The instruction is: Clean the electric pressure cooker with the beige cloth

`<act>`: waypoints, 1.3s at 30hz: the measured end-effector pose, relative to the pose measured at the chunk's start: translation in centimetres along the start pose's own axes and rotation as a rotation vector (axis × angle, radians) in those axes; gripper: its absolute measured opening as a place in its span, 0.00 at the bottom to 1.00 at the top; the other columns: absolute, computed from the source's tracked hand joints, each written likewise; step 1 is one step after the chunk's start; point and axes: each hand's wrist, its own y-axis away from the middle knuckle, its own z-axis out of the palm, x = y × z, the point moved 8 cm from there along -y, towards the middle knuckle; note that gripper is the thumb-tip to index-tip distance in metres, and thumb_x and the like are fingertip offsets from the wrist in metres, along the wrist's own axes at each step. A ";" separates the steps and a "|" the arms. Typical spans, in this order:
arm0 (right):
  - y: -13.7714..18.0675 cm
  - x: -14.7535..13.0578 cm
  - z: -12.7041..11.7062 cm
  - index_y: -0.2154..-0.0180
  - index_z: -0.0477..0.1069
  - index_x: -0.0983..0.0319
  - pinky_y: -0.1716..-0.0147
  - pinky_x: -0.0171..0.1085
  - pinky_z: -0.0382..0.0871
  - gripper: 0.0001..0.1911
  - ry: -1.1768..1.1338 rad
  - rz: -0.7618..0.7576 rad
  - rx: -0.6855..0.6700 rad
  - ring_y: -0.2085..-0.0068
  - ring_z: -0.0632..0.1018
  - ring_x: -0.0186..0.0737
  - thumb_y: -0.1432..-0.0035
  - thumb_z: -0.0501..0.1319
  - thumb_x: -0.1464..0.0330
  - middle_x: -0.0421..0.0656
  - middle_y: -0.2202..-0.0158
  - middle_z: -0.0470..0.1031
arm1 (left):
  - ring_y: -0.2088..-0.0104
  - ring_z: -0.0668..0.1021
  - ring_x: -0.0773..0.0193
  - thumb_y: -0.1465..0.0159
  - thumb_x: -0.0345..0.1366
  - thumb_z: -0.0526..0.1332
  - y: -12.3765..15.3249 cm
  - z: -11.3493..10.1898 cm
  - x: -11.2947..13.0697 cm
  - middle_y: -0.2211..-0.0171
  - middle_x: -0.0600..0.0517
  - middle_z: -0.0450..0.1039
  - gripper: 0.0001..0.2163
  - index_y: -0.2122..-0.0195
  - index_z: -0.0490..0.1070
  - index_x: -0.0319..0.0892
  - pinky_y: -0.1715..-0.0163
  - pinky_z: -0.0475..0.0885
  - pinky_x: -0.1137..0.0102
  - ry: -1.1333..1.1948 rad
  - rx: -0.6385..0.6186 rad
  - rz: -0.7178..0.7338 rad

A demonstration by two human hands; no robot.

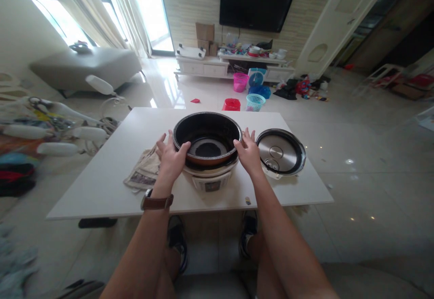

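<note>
A dark inner pot (207,132) with a copper-coloured outside sits partly raised in a white rice cooker (210,179) on the white table (101,186). My left hand (170,156) grips the pot's left rim, thumb over the edge. On the opposite rim my right hand (249,152) presses with fingers spread. The cooker's round lid (280,151) lies open to the right, its steel inside facing up.
A folded cloth (144,172) lies on the table left of the cooker. A clothes rack with hangers (50,127) stands at the left. Baskets (255,102) and toys litter the floor beyond the table. My knees and shoes are under the table's near edge.
</note>
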 end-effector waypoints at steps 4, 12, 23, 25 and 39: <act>0.2 0.0 0.3 0.43 0.80 0.61 0.22 0.54 0.46 0.24 0.096 -0.040 -0.008 0.19 0.48 0.56 0.38 0.64 0.61 0.48 0.23 0.59 | 0.23 0.54 0.37 0.36 0.49 0.65 0.7 0.7 1.0 0.27 0.46 0.53 0.34 0.28 0.66 0.55 0.23 0.48 0.44 0.019 -0.018 0.059; 0.8 0.9 0.5 0.41 0.79 0.57 0.24 0.61 0.48 0.23 0.182 -0.047 0.001 0.20 0.48 0.59 0.35 0.62 0.60 0.46 0.22 0.57 | 0.25 0.58 0.41 0.37 0.41 0.67 -0.2 -0.3 -0.4 0.31 0.44 0.58 0.30 0.32 0.71 0.50 0.22 0.48 0.47 0.204 0.197 0.104; 0.9 0.5 0.7 0.26 0.60 0.56 0.25 0.62 0.50 0.35 0.268 -0.030 0.040 0.20 0.49 0.55 0.32 0.55 0.60 0.47 0.22 0.57 | 0.29 0.67 0.46 0.40 0.36 0.64 -1.3 0.5 -3.7 0.35 0.40 0.68 0.25 0.40 0.76 0.42 0.24 0.55 0.53 0.213 0.202 0.151; 0.8 0.7 0.8 0.28 0.64 0.53 0.25 0.62 0.50 0.32 0.245 -0.031 0.039 0.20 0.51 0.55 0.31 0.54 0.60 0.44 0.23 0.61 | 0.29 0.66 0.46 0.40 0.36 0.63 -1.3 0.5 -3.5 0.34 0.42 0.68 0.24 0.40 0.77 0.44 0.24 0.54 0.52 0.203 0.198 0.182; 1.1 0.5 1.1 0.29 0.66 0.53 0.26 0.61 0.52 0.30 0.242 -0.028 -0.008 0.20 0.50 0.53 0.28 0.52 0.58 0.45 0.23 0.60 | 0.29 0.68 0.45 0.41 0.36 0.64 -1.3 0.4 -3.5 0.35 0.43 0.70 0.23 0.43 0.80 0.46 0.25 0.57 0.50 0.239 0.233 0.203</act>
